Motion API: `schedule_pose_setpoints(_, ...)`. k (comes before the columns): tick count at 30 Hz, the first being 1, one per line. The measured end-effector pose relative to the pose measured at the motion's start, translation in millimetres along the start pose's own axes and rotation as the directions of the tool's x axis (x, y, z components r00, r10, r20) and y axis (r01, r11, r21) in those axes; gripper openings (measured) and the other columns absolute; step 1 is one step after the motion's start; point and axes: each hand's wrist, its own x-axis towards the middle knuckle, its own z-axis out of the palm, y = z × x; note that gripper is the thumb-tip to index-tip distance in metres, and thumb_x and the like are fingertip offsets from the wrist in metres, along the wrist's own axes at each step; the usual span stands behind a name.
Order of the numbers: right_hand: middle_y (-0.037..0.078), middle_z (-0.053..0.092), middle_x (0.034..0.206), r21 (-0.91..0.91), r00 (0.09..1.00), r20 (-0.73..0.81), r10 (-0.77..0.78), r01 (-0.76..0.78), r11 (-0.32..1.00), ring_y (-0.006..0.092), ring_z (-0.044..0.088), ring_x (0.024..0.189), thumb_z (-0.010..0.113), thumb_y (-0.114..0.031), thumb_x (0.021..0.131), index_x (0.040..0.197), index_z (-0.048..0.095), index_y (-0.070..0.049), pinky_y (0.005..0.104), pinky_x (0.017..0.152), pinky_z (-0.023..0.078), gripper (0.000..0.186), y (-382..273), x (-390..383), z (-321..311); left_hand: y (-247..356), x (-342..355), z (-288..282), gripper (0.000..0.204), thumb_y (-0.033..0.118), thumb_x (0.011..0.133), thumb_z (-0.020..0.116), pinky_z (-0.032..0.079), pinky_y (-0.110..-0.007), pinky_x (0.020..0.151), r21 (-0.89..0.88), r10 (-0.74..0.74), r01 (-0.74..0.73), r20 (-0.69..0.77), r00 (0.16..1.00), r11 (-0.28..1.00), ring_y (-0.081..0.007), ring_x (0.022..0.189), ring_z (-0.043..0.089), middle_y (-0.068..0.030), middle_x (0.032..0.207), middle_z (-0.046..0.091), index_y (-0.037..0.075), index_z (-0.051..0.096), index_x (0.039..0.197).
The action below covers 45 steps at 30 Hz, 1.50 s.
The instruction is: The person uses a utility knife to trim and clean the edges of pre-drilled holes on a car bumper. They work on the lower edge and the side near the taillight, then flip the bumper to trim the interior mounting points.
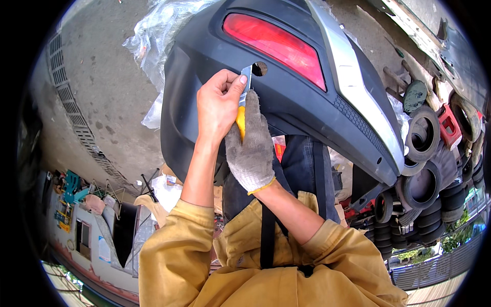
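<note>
A yellow-handled cutter (240,123) is gripped by the bare left hand (217,105) and gloved right hand (254,143) near a dark bumper (286,100) (a red lamp (279,48) is set into it).

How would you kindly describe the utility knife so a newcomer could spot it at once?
Find the large dark bumper, then the round hole just below its red lamp lens. Down and to its left, where the bare left hand meets the gloved right hand, is the utility knife. Its yellow handle and flat metal blade set it apart from the grey glove and bumper.
</note>
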Motion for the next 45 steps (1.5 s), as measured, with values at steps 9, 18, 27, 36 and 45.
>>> schedule_pose_setpoints(9,0.028,0.058,0.131,0.035,0.999,0.029,-0.017,0.016,0.999,0.0413,0.060,0.116,0.068,-0.006,0.092,0.154,0.033,0.008,0.0447,0.099,0.048,0.072,4.6,0.5,-12.0,6.7,-11.0,12.3,0.019,0.015,0.099,0.072,0.042,-0.024,0.058,-0.081,-0.007,0.004,-0.044,0.999,0.997,-0.0036,0.064,0.051,0.0018,0.069,0.061,-0.001,0.069,0.090)
schedule_pose_setpoints(18,0.031,0.057,0.137,0.100,0.998,0.035,0.055,-0.059,0.993,0.0404,0.059,0.128,0.068,-0.006,0.093,0.152,0.035,0.011,0.0423,0.107,0.046,0.069,-2.8,4.9,-11.9,12.3,-5.4,7.4,0.019,0.015,0.099,0.071,0.040,-0.024,0.058,-0.060,-0.026,0.026,0.008,1.000,0.998,-0.0028,0.065,0.049,0.0026,0.070,0.061,-0.001,0.069,0.090)
schedule_pose_setpoints(27,0.030,0.060,0.134,0.036,0.999,0.034,0.038,-0.039,0.999,0.0405,0.063,0.122,0.069,-0.006,0.092,0.150,0.039,0.010,0.0412,0.103,0.049,0.067,-0.7,2.1,-20.8,11.7,-9.4,10.4,0.020,0.018,0.101,0.071,0.035,-0.022,0.057,-0.043,-0.039,0.040,0.032,0.999,0.998,-0.0004,0.066,0.047,0.0060,0.072,0.059,0.001,0.068,0.090)
schedule_pose_setpoints(36,0.028,0.063,0.116,-0.046,0.993,0.016,-0.113,0.114,0.992,0.0422,0.065,0.103,0.068,-0.005,0.091,0.150,0.040,0.008,0.0454,0.087,0.052,0.066,12.5,7.4,-33.7,10.8,-12.8,17.7,0.020,0.015,0.098,0.071,0.040,-0.025,0.056,-0.072,-0.051,0.051,-0.002,0.999,0.996,-0.0032,0.062,0.051,0.0016,0.067,0.062,-0.001,0.068,0.086)
schedule_pose_setpoints(45,0.024,0.067,0.104,-0.145,0.961,0.241,-0.134,0.172,0.974,0.0407,0.068,0.094,0.071,-0.010,0.087,0.149,0.047,-0.001,0.0463,0.083,0.056,0.067,29.2,28.8,-92.1,24.3,-21.8,33.1,0.024,0.014,0.100,0.067,0.048,-0.027,0.047,-0.181,-0.170,0.173,0.034,0.985,0.968,-0.0093,0.050,0.061,-0.0052,0.064,0.066,-0.003,0.066,0.084)
